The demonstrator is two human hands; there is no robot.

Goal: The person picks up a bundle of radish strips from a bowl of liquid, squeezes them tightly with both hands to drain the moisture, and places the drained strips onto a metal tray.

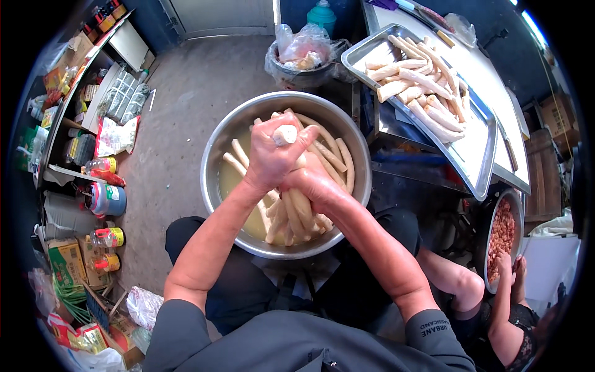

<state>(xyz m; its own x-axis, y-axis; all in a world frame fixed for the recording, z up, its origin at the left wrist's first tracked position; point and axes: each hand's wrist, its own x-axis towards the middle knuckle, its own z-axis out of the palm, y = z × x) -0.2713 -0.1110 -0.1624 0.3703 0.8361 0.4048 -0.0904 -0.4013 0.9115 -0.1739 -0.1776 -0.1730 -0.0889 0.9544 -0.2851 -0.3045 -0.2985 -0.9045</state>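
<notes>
A wide steel basin [211, 204] sits between my knees, with cloudy yellowish liquid in it and several long, pale, root-like sticks [297, 214]. Over the basin, my left hand [271, 155] is closed round one such pale stick [285, 134], whose blunt white end shows above the fist. Just below and to the right, my right hand [315, 180] presses against the left one with its fingers curled. What the right fingers grip is mostly hidden, though it appears to be the same stick's lower part.
Right of the basin, a metal tray [477, 177] heaped with similar pale pieces [427, 87] lies on a white table [483, 68], a knife [507, 139] beside it. A co-worker's hand [503, 265] touches a pan of reddish chopped food [503, 229]. A lined bin [297, 71] stands behind; bottles and cluttered shelves [74, 124] line the left.
</notes>
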